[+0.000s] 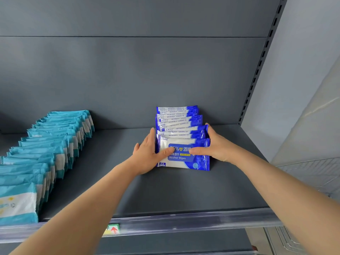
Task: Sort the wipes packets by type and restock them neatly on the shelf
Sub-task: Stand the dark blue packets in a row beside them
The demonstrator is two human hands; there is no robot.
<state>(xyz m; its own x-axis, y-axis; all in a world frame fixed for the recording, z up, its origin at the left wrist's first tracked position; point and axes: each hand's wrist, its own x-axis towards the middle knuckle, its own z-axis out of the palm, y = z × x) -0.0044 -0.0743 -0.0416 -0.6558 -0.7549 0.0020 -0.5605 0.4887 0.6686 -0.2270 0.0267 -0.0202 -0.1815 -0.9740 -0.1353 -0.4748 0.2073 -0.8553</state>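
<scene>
A row of several blue-and-white alcohol wipes packets (181,126) stands on the grey shelf (165,190), leaning back toward the rear wall. My left hand (147,155) presses flat against the row's left side, its thumb lying across the front packet (182,161). My right hand (215,146) holds the row's right side, with its thumb on the front packet's face. A long row of several teal-and-white wipes packets (47,144) runs along the shelf's left part, from the back to the front edge.
The shelf's clear front rail (184,221) carries a small label with a red arrow (113,229). A slotted upright (261,57) borders the shelf on the right, beside a pale wall. A wire basket (312,173) shows at the lower right.
</scene>
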